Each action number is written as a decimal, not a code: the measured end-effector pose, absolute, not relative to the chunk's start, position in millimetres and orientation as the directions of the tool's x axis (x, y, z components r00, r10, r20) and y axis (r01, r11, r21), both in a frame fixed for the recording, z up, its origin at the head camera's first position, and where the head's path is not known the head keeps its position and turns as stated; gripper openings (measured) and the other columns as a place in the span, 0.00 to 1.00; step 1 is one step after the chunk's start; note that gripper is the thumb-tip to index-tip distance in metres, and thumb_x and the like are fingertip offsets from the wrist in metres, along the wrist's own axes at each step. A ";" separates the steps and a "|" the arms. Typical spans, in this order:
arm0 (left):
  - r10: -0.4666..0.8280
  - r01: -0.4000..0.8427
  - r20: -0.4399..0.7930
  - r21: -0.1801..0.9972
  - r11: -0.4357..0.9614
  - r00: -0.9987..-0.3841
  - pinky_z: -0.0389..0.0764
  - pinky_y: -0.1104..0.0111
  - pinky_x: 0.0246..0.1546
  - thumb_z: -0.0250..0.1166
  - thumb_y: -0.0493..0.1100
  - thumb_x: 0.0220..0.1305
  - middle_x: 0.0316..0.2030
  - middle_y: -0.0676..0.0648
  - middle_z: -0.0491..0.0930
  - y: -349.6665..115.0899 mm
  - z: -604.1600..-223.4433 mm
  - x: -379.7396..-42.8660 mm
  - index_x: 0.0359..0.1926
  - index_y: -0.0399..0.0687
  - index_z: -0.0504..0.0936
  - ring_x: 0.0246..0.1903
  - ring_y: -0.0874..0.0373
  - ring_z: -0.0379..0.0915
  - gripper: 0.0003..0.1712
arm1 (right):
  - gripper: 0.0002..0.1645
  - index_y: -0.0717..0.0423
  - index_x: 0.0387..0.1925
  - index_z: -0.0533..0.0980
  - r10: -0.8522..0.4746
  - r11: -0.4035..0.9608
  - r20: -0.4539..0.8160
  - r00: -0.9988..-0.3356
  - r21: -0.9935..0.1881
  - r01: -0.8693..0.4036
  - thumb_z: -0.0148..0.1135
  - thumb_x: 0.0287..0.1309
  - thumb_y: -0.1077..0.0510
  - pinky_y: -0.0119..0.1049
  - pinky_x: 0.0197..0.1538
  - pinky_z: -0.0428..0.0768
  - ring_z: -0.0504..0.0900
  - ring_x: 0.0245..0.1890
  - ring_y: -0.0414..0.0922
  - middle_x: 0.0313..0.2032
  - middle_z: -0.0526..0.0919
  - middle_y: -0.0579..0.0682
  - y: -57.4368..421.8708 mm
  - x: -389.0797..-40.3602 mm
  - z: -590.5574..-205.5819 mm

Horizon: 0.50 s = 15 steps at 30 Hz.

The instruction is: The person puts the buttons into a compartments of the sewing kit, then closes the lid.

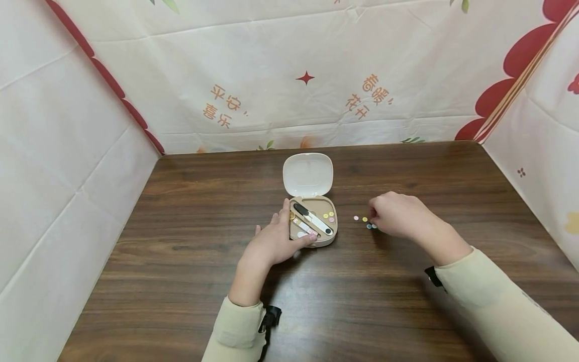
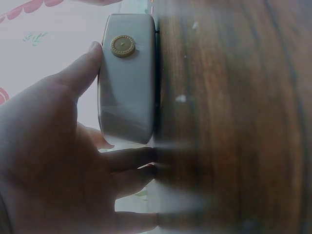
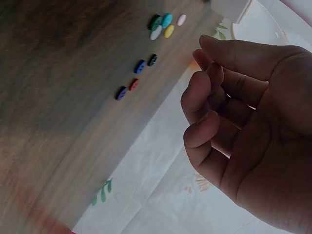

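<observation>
An opened beige case [image 1: 325,242] with a white lid [image 1: 308,174] lies on the table. My left hand [image 1: 271,244] rests against its left side, thumb over the front rim; in the left wrist view a round, gold-coloured knob [image 2: 123,46] shows on its wall. Inside lie a black-and-white tool [image 1: 313,219], a patterned slim item with a gold ring [image 1: 304,225] and several small buttons [image 1: 325,215]. My right hand [image 1: 398,215] hovers over loose buttons [image 1: 365,219], its fingers loosely bent. In the right wrist view no button shows between its fingertips.
More loose buttons, including a blue one [image 3: 140,66] and a red one [image 3: 133,85], lie on the brown wooden table [image 1: 190,281]. White printed cloth [image 1: 271,60] hangs behind the table and along both sides. The lid stands up behind the case.
</observation>
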<state>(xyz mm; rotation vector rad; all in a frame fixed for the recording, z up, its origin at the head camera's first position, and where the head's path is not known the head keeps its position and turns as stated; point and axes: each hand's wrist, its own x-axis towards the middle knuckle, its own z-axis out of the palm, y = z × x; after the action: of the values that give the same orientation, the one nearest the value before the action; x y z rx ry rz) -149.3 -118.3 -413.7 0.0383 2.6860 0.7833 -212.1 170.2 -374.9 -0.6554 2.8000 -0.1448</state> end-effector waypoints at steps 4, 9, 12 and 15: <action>0.122 -0.068 -0.319 0.525 0.848 -0.940 0.48 0.33 0.81 0.62 0.78 0.66 0.82 0.33 0.56 -118.3 -414.1 -149.4 0.88 0.56 0.35 0.83 0.41 0.53 0.67 | 0.08 0.48 0.28 0.81 -0.447 0.894 -0.260 -0.856 -0.161 -0.419 0.66 0.64 0.61 0.42 0.30 0.72 0.73 0.26 0.42 0.24 0.79 0.43 174.0 -211.2 -381.0; 0.124 -0.067 -0.319 0.526 0.848 -0.940 0.48 0.33 0.81 0.62 0.78 0.65 0.82 0.33 0.56 -118.2 -414.4 -149.8 0.88 0.56 0.35 0.83 0.41 0.53 0.68 | 0.13 0.47 0.24 0.78 -0.452 0.892 -0.269 -0.851 -0.157 -0.424 0.65 0.65 0.62 0.39 0.30 0.66 0.69 0.25 0.42 0.23 0.75 0.43 177.2 -210.1 -389.7; 0.122 -0.068 -0.320 0.526 0.848 -0.940 0.48 0.34 0.82 0.62 0.78 0.66 0.83 0.33 0.55 -118.7 -414.3 -150.1 0.88 0.56 0.35 0.83 0.41 0.53 0.68 | 0.14 0.47 0.24 0.78 -0.452 0.892 -0.266 -0.851 -0.149 -0.427 0.66 0.66 0.61 0.39 0.30 0.67 0.70 0.25 0.42 0.24 0.76 0.44 177.5 -209.9 -393.3; 0.121 -0.071 -0.321 0.525 0.848 -0.939 0.47 0.34 0.82 0.62 0.78 0.66 0.83 0.33 0.55 -119.2 -414.4 -150.2 0.88 0.57 0.35 0.83 0.41 0.53 0.67 | 0.13 0.48 0.24 0.79 -0.457 0.890 -0.259 -0.851 -0.149 -0.432 0.66 0.66 0.61 0.39 0.30 0.70 0.71 0.25 0.42 0.25 0.79 0.44 178.5 -209.8 -394.3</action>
<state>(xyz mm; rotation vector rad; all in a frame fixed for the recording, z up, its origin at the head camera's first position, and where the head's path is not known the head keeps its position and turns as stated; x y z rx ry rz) -150.2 -119.2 -414.4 0.0373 2.6807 0.7807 -209.8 178.5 -394.3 -0.6657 2.7689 -0.1229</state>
